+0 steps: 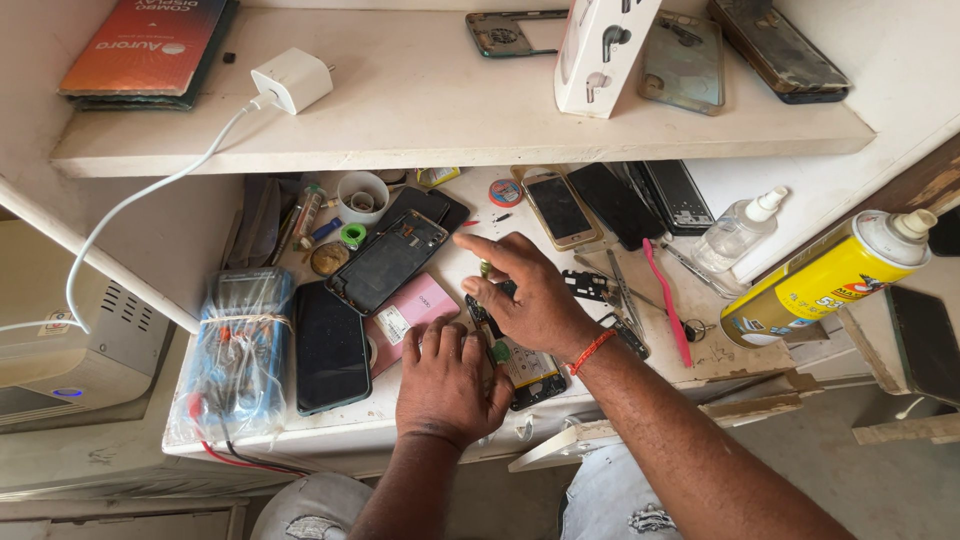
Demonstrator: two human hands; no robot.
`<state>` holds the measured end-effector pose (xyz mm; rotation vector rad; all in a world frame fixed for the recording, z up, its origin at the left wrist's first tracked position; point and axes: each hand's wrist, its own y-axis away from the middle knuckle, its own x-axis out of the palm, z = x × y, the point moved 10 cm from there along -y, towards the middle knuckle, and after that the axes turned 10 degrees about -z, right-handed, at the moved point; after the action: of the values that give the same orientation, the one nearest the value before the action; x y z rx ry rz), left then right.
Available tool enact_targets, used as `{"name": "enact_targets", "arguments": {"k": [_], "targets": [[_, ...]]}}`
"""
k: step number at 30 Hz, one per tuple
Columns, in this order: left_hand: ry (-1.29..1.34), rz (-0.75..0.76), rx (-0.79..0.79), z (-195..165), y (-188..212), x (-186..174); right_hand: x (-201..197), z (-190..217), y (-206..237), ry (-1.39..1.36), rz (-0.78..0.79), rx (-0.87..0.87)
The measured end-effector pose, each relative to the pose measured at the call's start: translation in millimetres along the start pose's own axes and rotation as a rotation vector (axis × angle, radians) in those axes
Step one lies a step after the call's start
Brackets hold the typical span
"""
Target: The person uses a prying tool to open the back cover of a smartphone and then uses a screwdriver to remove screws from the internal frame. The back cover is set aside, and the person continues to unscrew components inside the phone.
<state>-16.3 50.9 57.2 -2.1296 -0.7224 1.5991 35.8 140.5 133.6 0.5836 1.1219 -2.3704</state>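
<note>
Near the worktop's front edge, the left hand (pixel 447 380) presses flat on an opened black phone with bare circuit board (pixel 527 372); the right hand (pixel 530 295) pinches something on it. Light, stiff, fragile: best held by its rim.

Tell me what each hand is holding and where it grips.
Both the left hand and right hand rest on the opened phone on the bench; the exact grip is hidden beneath them.

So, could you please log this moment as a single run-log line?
left hand: pressing down on opened phone | right hand: fingers over phone's upper end, forefinger extended | beside: pink phone back, tweezers, pink toothbrush
</note>
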Motion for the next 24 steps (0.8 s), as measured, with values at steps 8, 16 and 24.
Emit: {"name": "enact_targets", "arguments": {"k": [8, 16, 24], "targets": [[0.003, 0.021, -0.011, 0.5, 0.0, 1.7, -3.8, 12.2, -0.7, -0.123, 0.035, -0.052], [-0.005, 0.013, -0.003, 0.6, 0.1, 1.3, -2.9, 7.3, 0.7, -0.119, 0.057, 0.037], [0.006, 0.014, -0.005, 1.7, 1.8, 1.3, -0.7, 4.6, 0.4, -0.086, 0.092, 0.137]]}}
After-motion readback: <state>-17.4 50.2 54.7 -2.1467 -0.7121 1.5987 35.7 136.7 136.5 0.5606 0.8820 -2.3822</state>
